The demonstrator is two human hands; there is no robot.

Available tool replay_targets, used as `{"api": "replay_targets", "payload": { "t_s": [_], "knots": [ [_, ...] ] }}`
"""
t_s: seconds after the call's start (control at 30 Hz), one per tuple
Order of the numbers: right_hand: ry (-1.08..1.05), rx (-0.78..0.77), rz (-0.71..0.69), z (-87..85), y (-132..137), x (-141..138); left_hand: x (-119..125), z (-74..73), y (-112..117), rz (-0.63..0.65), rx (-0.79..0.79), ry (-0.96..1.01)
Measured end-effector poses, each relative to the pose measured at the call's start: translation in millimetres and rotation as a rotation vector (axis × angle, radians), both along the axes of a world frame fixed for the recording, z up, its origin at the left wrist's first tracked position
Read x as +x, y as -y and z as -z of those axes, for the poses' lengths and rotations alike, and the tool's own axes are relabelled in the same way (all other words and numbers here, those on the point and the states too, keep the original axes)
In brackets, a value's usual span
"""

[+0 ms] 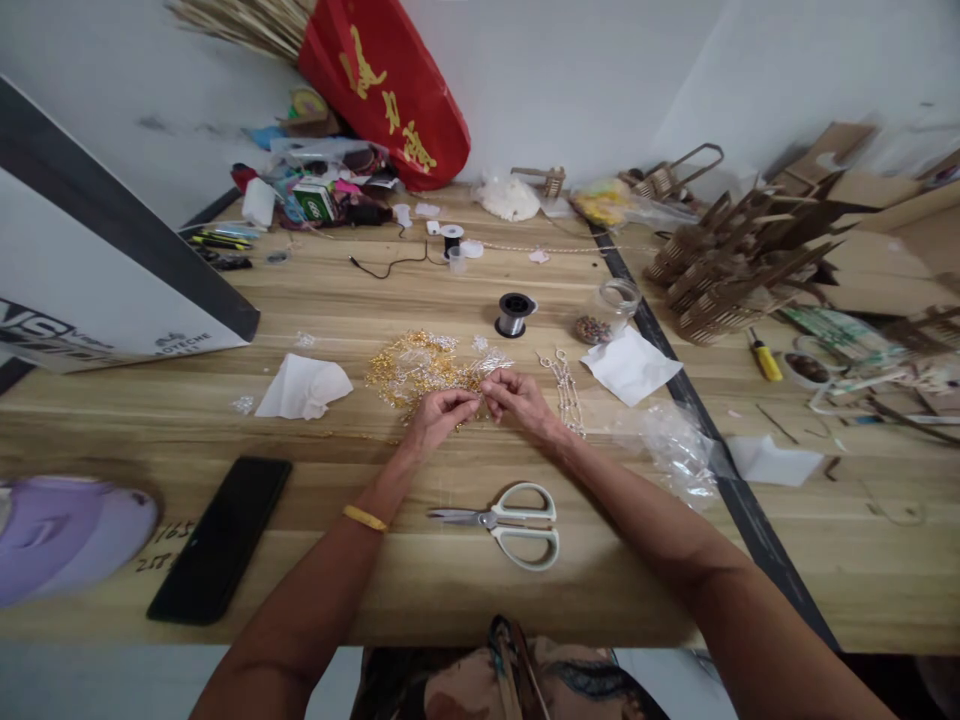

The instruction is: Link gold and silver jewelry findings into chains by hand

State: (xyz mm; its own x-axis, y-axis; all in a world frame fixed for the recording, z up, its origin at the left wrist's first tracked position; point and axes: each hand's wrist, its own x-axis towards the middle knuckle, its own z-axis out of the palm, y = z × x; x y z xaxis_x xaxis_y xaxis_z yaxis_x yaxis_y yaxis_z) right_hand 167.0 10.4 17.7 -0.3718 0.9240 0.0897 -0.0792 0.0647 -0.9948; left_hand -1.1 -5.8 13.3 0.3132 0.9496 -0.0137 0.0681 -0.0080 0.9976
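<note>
My left hand and my right hand meet fingertip to fingertip over the near edge of a heap of small gold beads and clear packets on the wooden table. Both hands are pinched closed on something too small to name. A gold bangle sits on my left wrist. White-handled scissors lie shut on the table just in front of my hands. A finished strand of silvery beadwork lies right of my right hand.
A spool of thin wire, a glass jar of beads, white tissues and a crumpled plastic bag surround the heap. A black phone lies at left. Wooden model pieces crowd the right table.
</note>
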Motion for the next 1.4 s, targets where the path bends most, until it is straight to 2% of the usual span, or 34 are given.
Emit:
{"api": "replay_targets", "payload": {
  "t_s": [0.5, 0.6, 0.7, 0.77, 0.9, 0.97, 1.03, 1.13, 1.2, 1.3, 1.4],
  "knots": [
    [0.074, -0.082, -0.038, -8.1, -10, 5, -1, 6.3, -2, 0.025, -0.016, 0.016],
    [0.165, -0.077, -0.07, -11.0, -15, 11, -1, 4.2, -2, -0.021, -0.064, 0.058],
    [0.367, -0.005, -0.141, -22.4, -12, 25, -3, 5.8, -3, -0.066, -0.101, 0.115],
    [0.59, 0.132, -0.172, -35.5, -2, 36, -4, 8.4, -4, -0.081, -0.114, 0.139],
    [1.022, 0.399, -0.031, -61.2, 37, 52, -7, 10.0, -6, -0.106, -0.133, 0.167],
    [1.111, 0.441, -0.148, -66.7, 62, 53, -8, 8.6, -6, -0.113, -0.142, 0.168],
    [1.108, 0.485, -0.297, -65.4, 86, 50, -8, 7.1, -7, -0.122, -0.149, 0.168],
    [1.148, 0.591, -0.399, -53.8, 115, 45, -7, 6.4, -7, -0.137, -0.159, 0.177],
    [1.196, 0.635, -0.411, -43.2, 128, 43, -6, 6.8, -7, -0.138, -0.162, 0.178],
    [1.268, 0.662, -0.357, -30.1, 140, 39, -6, 8.0, -7, -0.137, -0.173, 0.175],
    [1.301, 0.639, -0.359, -27.2, 144, 35, -5, 8.8, -7, -0.143, -0.192, 0.17]
  ]
}}
